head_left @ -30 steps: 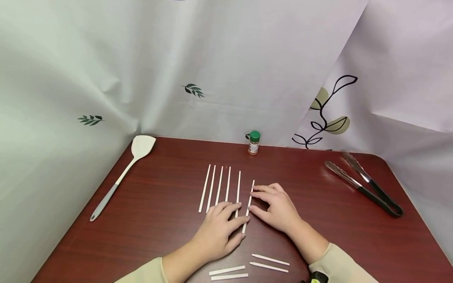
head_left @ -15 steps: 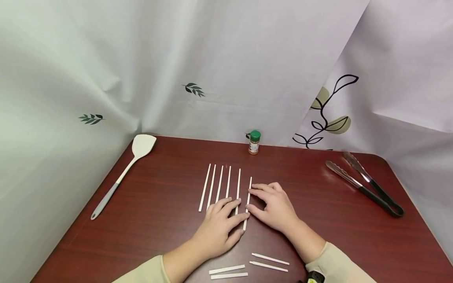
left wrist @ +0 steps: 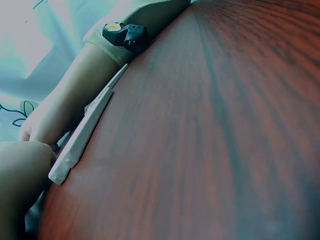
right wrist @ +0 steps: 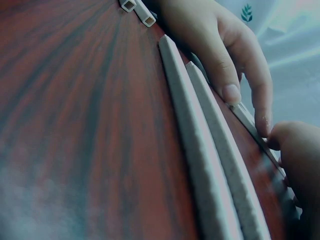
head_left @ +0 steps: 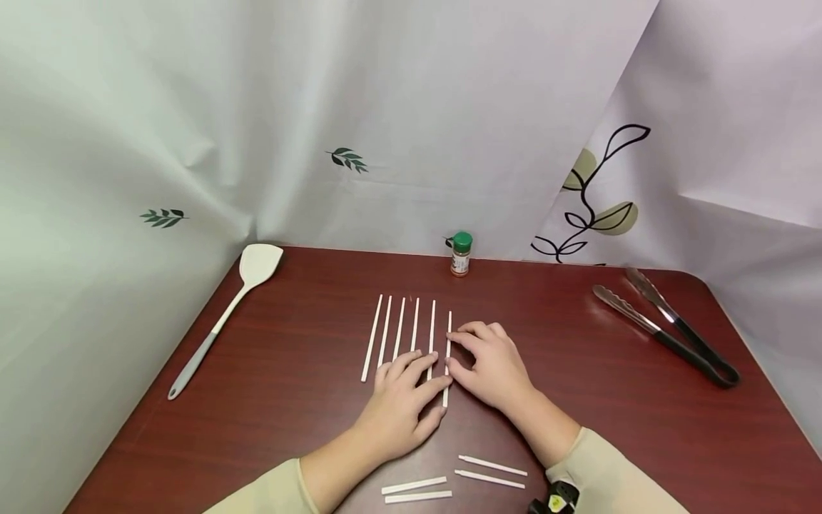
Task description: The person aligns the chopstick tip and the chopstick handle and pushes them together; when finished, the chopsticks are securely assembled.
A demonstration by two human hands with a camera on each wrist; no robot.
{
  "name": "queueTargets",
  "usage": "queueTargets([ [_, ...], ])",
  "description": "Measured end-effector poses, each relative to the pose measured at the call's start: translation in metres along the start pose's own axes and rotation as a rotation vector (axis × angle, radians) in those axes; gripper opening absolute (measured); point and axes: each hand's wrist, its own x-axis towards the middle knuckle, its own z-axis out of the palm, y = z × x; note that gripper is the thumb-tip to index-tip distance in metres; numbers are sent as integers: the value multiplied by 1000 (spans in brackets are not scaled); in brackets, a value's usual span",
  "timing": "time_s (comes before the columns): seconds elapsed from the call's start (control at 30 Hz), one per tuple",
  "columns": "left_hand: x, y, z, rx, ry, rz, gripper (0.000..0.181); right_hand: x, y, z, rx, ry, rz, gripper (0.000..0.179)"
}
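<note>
Several long thin white sticks (head_left: 372,339) lie side by side in a row at mid-table, pointing away from me. Along the rightmost stick (head_left: 449,321) both hands touch from opposite sides. My left hand (head_left: 401,410) lies over the near ends of the row, thumb and index fingertip at this stick's near part. From the right, my right hand (head_left: 493,365) sets its thumb and fingertips against the middle and upper part. In the right wrist view the left thumb and index finger rest along the white stick (right wrist: 245,117).
Two short white sticks (head_left: 414,485) lie near the front, hollow-ended in the right wrist view. Right of them are two thinner narrow-tipped sticks (head_left: 491,471). A white spatula (head_left: 225,310) lies left, tongs (head_left: 674,335) right. A green-capped spice jar (head_left: 460,253) stands at the back.
Both hands have shifted slightly left and away from me with the rightmost stick between them. That stick now lies nearer to the row and less slanted.
</note>
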Motion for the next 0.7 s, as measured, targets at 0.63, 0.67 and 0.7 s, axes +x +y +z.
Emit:
queueTargets([
  [0.63,19,-9,5,17,47,58,37,2,-2,-1,30,-3,58,34],
  [0.67,19,-9,5,19,47,56,36,2,-3,-1,31,-10,62,34],
  [0.7,18,-9,6,21,46,54,36,1,-3,-2,30,-16,67,35],
])
